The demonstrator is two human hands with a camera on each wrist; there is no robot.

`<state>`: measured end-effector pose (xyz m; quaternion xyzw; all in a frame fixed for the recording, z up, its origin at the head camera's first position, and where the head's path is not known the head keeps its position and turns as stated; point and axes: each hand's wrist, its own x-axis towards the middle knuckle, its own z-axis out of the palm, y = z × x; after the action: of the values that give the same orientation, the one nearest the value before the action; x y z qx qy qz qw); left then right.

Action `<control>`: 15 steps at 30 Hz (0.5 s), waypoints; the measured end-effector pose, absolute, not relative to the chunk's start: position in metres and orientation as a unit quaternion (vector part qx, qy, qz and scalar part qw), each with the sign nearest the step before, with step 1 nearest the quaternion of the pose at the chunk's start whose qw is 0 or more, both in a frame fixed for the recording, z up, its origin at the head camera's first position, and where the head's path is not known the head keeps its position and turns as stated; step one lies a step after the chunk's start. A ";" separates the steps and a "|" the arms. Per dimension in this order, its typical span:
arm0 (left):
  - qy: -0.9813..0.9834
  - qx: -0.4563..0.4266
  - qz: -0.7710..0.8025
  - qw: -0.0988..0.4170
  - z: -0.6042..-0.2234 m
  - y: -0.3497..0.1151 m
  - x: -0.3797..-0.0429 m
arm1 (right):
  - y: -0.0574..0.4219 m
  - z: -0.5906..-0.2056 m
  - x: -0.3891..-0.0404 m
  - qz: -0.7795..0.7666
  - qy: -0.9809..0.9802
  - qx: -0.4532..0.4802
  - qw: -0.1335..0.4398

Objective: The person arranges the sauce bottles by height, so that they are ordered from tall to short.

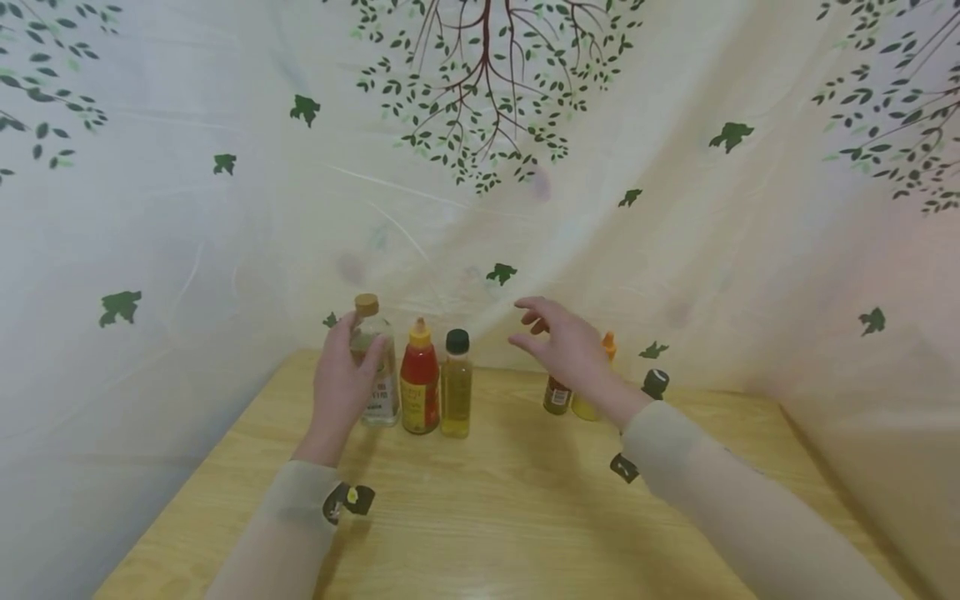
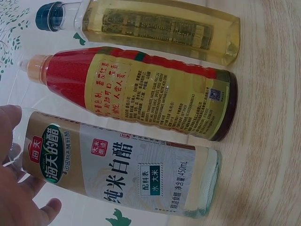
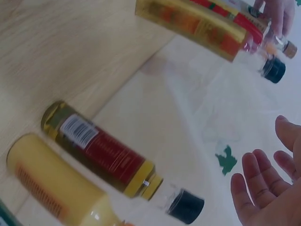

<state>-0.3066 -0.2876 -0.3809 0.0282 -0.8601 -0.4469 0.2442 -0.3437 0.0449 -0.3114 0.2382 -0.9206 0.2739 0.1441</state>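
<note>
My left hand [image 1: 339, 387] grips the upper part of a clear vinegar bottle [image 2: 127, 165] with a tan cap, which stands upright on the table. Just right of it is a red tomato sauce bottle [image 1: 420, 383] with a yellow label. Beside that stands a clear bottle of pale yellow liquid [image 1: 456, 392] with a dark green cap. My right hand [image 1: 566, 343] is raised with fingers spread and nothing held. Below and behind it stand a dark-capped bottle with a red label [image 3: 106, 148] and a yellow squeeze bottle [image 3: 59, 176], partly hidden by my hand in the head view.
Another black-capped bottle [image 1: 656, 383] stands on the right, mostly hidden behind my right forearm. A pale curtain [image 1: 420, 233] with printed leaves hangs behind and beside the wooden table [image 1: 465, 517]. Each wrist wears a dark strap.
</note>
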 end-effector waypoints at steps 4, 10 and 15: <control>-0.860 0.025 -0.444 0.248 -0.381 -0.288 -0.307 | 0.062 -0.308 -0.345 0.275 -0.921 0.232 0.152; -0.860 0.022 -0.444 0.251 -0.380 -0.287 -0.306 | 0.081 -0.308 -0.353 0.260 -0.928 0.220 0.149; -0.859 0.023 -0.446 0.250 -0.380 -0.288 -0.307 | 0.092 -0.309 -0.359 0.244 -0.936 0.210 0.141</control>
<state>-0.3068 -0.2875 -0.3800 0.0235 -0.8591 -0.4461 0.2498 -0.3586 0.0924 -0.3095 0.2100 -0.9362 0.2440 0.1412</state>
